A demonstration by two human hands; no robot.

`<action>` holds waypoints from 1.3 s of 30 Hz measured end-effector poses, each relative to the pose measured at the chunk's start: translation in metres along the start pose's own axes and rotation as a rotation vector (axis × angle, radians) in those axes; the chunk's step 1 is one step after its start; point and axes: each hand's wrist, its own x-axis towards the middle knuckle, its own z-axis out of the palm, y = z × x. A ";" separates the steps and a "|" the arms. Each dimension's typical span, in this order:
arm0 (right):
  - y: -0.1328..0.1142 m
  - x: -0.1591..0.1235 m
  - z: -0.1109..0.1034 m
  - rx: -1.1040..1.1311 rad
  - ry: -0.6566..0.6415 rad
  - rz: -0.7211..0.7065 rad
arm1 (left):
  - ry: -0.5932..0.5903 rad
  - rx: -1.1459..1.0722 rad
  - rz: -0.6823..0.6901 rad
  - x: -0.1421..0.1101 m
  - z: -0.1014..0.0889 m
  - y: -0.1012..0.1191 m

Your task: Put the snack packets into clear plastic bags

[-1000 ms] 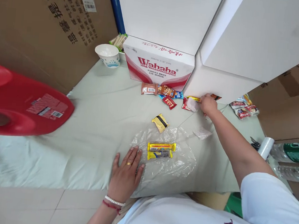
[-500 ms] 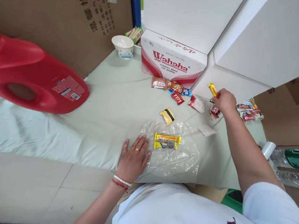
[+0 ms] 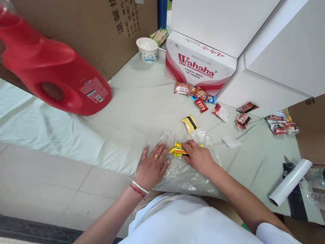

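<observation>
At center, the right hand [image 3: 197,157] grips a yellow-wrapped stick [image 3: 177,150] over clear plastic [image 3: 194,181], left hand [image 3: 151,164] flat, fingers spread; other packets [image 3: 200,105], upper center, lie apart, ungathered.

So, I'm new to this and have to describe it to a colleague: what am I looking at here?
There's no machine here: these are a person's bare hands, seen by one camera worn on their head, looking forward and down. The left hand lies flat with fingers spread, beside some clear plastic. The right hand holds a yellow-wrapped bar over that plastic. Farther back on the cloth-covered table lie a yellow packet with a dark stripe and other small wrapped snacks. Behind those are a white cup and a Wahaha box; a large red jug is off to the left.
</observation>
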 end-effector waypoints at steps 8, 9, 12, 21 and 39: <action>0.042 -0.095 0.014 0.287 0.058 -0.350 | -0.097 -0.139 0.408 -0.027 -0.018 -0.028; 0.046 -0.107 0.020 0.292 0.015 -0.373 | -0.144 -0.173 0.483 -0.030 -0.020 -0.032; 0.055 -0.128 0.038 0.331 -0.012 -0.356 | -0.197 -0.226 0.505 -0.032 -0.024 -0.040; 0.088 -0.080 0.005 0.664 0.021 -0.143 | -0.276 -0.341 0.161 0.027 -0.053 -0.044; 0.037 0.065 -0.032 -0.069 0.187 -0.135 | 0.112 0.026 0.097 0.052 -0.048 0.005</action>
